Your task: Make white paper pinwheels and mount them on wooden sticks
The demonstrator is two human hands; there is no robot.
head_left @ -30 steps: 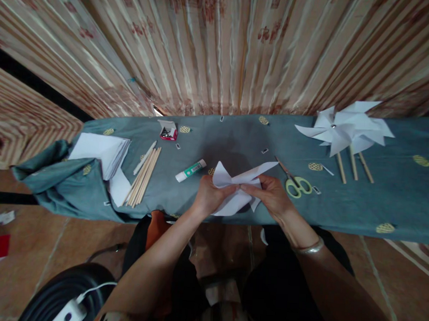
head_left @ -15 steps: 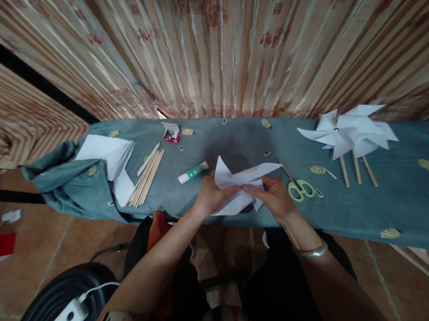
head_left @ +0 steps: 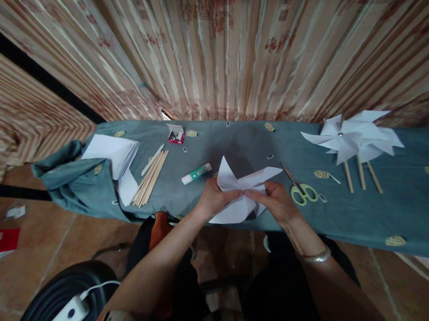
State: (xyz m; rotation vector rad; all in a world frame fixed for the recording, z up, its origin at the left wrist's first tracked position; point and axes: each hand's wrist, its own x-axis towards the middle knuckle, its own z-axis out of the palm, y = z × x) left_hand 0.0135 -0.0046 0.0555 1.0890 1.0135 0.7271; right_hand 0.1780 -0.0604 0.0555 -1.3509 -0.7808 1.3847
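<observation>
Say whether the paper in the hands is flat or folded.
Folded: pointed corners of the paper bend in to its middle, where the left hand and right hand pinch them.

Both forearms are bare, a thin silver bangle circles the right wrist, a patterned sleeve edge shows at the left upper arm, and black trousers cover the lap.

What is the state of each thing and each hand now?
left hand: pinching the paper pinwheel centre
right hand: pinching the same centre
paper pinwheel: partly folded
small box: open
scissors: shut, lying flat
glue stick: lying on its side
finished pinwheels: on sticks, lying down
</observation>
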